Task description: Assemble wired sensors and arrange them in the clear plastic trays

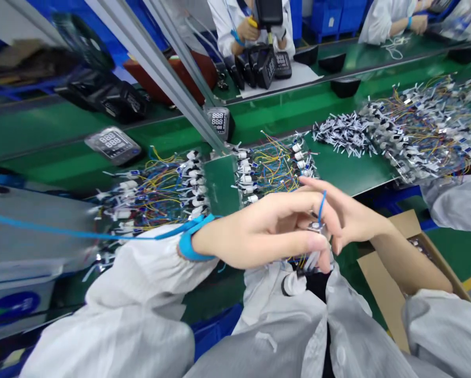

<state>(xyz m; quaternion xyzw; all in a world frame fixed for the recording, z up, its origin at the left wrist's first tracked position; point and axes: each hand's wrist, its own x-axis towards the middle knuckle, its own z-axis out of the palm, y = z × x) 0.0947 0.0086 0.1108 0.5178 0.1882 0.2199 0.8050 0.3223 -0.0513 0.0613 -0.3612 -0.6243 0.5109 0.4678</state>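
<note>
Just above my lap, my left hand (276, 228) pinches a small metallic part with a blue wire (317, 227) between thumb and fingers. The blue wire loops up over the fingers, and white strips hang below the part. My right hand (347, 212) is curled against the left fingertips; its grip is partly hidden, so what it holds cannot be made out. Right behind my hands lies a bundle of wired white parts (274, 165) with yellow, red and blue leads. A similar bundle (156, 189) lies to its left. A blue wrist strap (196, 239) circles my left wrist.
A pile of white strips (343, 134) and more bagged wired parts (428, 131) lie to the right. Monitor housings (115, 144) stand along the green conveyor (267, 113). A metal post (160, 68) rises at the left. An open carton (388, 294) sits low right. Co-workers work opposite.
</note>
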